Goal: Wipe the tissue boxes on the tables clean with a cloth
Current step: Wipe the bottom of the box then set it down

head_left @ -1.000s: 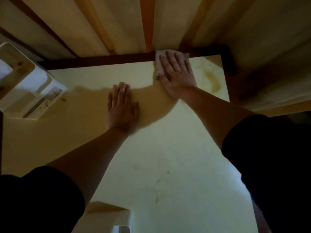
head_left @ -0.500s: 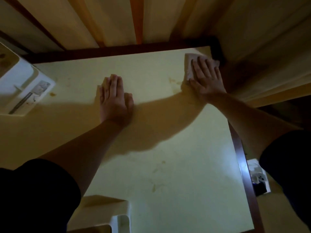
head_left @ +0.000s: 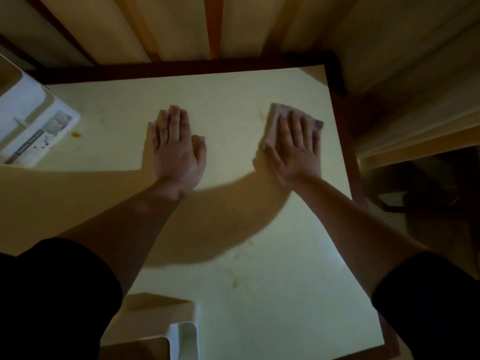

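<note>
Right hand (head_left: 294,149) flat, fingers straight, pressing the cloth (head_left: 275,126) onto the table (head_left: 259,307) at about 2 o'clock, near the right edge. Left hand (head_left: 178,149) also flat, palm down on bare table at roughly 11 o'clock, holding nothing.

Tissue box (head_left: 33,123) sits at 10 o'clock on the far-left edge, well apart from both hands. A second white box (head_left: 181,339) shows at 6 o'clock; can't tell what it is.

Handling, my read:
- cloth: soft, folded, bunches easily; keep palm pressure on it
- box: probably light, hollow, will slide under a wipe. Brace it by a side wall with the left hand, wipe with the right.
</note>
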### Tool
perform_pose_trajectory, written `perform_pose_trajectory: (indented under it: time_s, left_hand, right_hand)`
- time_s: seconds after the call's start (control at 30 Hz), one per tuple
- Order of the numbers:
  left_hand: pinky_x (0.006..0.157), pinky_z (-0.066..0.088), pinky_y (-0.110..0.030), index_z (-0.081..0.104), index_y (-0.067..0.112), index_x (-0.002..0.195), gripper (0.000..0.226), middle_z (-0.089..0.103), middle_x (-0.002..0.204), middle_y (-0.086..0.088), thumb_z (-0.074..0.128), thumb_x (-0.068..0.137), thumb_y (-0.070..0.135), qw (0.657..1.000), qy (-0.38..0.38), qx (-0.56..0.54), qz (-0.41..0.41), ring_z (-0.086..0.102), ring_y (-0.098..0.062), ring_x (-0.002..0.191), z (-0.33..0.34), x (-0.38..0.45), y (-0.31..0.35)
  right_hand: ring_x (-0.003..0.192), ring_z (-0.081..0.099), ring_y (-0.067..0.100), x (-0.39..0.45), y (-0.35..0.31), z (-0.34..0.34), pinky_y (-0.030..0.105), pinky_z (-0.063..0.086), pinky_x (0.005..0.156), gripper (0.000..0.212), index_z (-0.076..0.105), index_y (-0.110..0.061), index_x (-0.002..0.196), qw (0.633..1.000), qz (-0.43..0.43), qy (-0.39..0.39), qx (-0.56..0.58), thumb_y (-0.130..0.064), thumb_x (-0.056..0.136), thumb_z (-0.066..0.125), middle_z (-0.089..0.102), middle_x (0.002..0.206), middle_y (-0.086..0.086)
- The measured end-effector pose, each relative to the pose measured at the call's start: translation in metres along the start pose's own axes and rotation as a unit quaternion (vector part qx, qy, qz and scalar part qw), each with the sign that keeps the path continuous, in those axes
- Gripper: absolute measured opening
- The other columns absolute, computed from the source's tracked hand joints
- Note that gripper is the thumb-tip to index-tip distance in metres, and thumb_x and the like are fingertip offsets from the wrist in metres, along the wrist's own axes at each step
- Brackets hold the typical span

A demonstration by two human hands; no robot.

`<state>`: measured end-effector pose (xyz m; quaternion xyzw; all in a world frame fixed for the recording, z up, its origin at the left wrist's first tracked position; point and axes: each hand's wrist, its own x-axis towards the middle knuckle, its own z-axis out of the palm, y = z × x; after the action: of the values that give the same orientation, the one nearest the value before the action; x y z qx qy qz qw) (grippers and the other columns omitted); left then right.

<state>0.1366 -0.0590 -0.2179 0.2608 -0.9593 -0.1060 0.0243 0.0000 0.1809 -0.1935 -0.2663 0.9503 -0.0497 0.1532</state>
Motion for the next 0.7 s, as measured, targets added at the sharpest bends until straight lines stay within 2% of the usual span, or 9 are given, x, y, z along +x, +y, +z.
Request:
perform_pose_trajectory:
  time_s: [0.13, 0.23, 0.37, 0.43, 0.57, 0.63, 0.7]
  left_hand:
    - [0.130, 0.002, -0.051, 0.019, 0.007, 0.164, 0.074, 0.015, 0.173, -0.012, 0.028, 0.103, 0.047, 1.000, 0.002, -0.007, -0.010, 0.006, -0.029, 0.161, 0.001, 0.000, -0.001]
    - [0.130, 0.000, -0.050, 0.017, 0.008, 0.165, 0.074, 0.013, 0.173, -0.011, 0.022, 0.102, 0.048, 1.000, -0.002, -0.025, -0.008, 0.004, -0.028, 0.161, 0.001, -0.002, -0.002]
    - [0.130, 0.002, -0.050, 0.020, 0.007, 0.164, 0.075, 0.016, 0.173, -0.012, 0.022, 0.101, 0.048, 1.000, 0.005, -0.028, -0.001, 0.007, -0.029, 0.161, 0.004, -0.002, -0.005]
    - [0.130, 0.003, -0.050, 0.021, 0.006, 0.164, 0.073, 0.017, 0.172, -0.013, 0.022, 0.103, 0.045, 0.999, 0.016, -0.028, -0.001, 0.008, -0.029, 0.161, 0.005, -0.002, -0.005]
    - [0.130, 0.001, -0.049, 0.024, 0.006, 0.163, 0.072, 0.019, 0.172, -0.014, 0.026, 0.102, 0.043, 0.999, 0.023, -0.046, 0.001, 0.010, -0.030, 0.160, 0.006, 0.000, -0.003]
    - [0.130, 0.003, -0.051, 0.025, 0.005, 0.163, 0.072, 0.021, 0.171, -0.014, 0.026, 0.102, 0.043, 0.999, 0.028, -0.046, 0.000, 0.011, -0.030, 0.160, 0.006, 0.001, -0.003]
    - [0.130, 0.003, -0.051, 0.024, 0.006, 0.163, 0.073, 0.020, 0.172, -0.014, 0.024, 0.101, 0.043, 0.999, 0.028, -0.042, 0.002, 0.011, -0.030, 0.160, 0.006, 0.001, -0.003]
  right_hand:
    - [0.161, -0.017, 0.029, 0.063, -0.065, -0.003, 0.053, -0.012, 0.129, 0.080, -0.007, -0.027, 0.169, 1.000, -0.015, 0.000, 0.010, -0.069, 0.104, 0.015, -0.014, 0.176, 0.005]
    - [0.162, -0.014, 0.029, 0.086, -0.103, -0.006, 0.054, -0.010, 0.129, 0.079, -0.005, -0.027, 0.169, 0.998, -0.061, -0.002, 0.008, -0.067, 0.104, 0.015, -0.011, 0.176, 0.005]
    - [0.163, -0.012, 0.023, 0.095, -0.095, -0.010, 0.048, -0.010, 0.130, 0.080, -0.003, -0.030, 0.169, 0.995, -0.103, -0.009, 0.011, -0.069, 0.103, 0.019, -0.008, 0.177, -0.001]
    - [0.163, -0.008, 0.023, 0.109, -0.062, -0.017, 0.049, -0.006, 0.130, 0.081, -0.001, -0.030, 0.169, 0.998, -0.063, 0.004, -0.001, -0.070, 0.103, 0.023, -0.004, 0.177, -0.001]
    - [0.163, 0.004, 0.031, 0.120, 0.022, -0.042, 0.051, 0.001, 0.130, 0.081, 0.001, -0.030, 0.169, 0.997, 0.076, 0.020, 0.000, -0.073, 0.103, 0.019, 0.003, 0.177, 0.003]
    - [0.163, 0.006, 0.031, 0.118, 0.039, -0.045, 0.053, 0.001, 0.130, 0.081, 0.003, -0.027, 0.169, 0.992, 0.126, 0.025, 0.007, -0.073, 0.104, 0.016, 0.002, 0.177, 0.004]
    - [0.163, 0.004, 0.032, 0.120, 0.027, -0.043, 0.057, -0.003, 0.129, 0.081, 0.005, -0.023, 0.169, 0.985, 0.168, 0.035, 0.018, -0.070, 0.104, 0.015, 0.002, 0.177, 0.007]
